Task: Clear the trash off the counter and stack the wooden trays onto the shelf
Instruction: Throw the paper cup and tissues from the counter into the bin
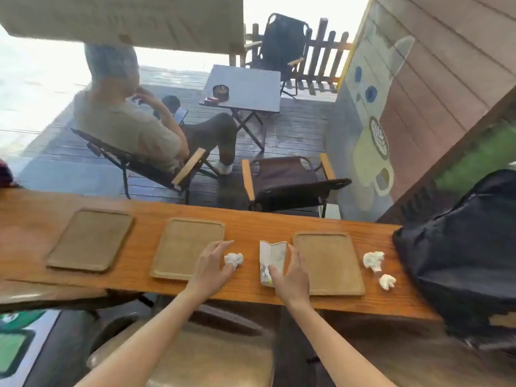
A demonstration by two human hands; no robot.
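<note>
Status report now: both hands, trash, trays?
Left hand touching tissue. Right hand on wrapper. Three trays still on counter. Nothing blocking.

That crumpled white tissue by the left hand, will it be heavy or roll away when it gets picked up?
Probably very light: the crumpled tissue is a small wad of thin paper. It will likely squash between the left hand's fingers rather than hold its shape. Its lumpy form suggests it would not roll far on the flat counter, though a breeze might shift it.

Tan trays (92, 240), white tissues (233, 259)
</note>
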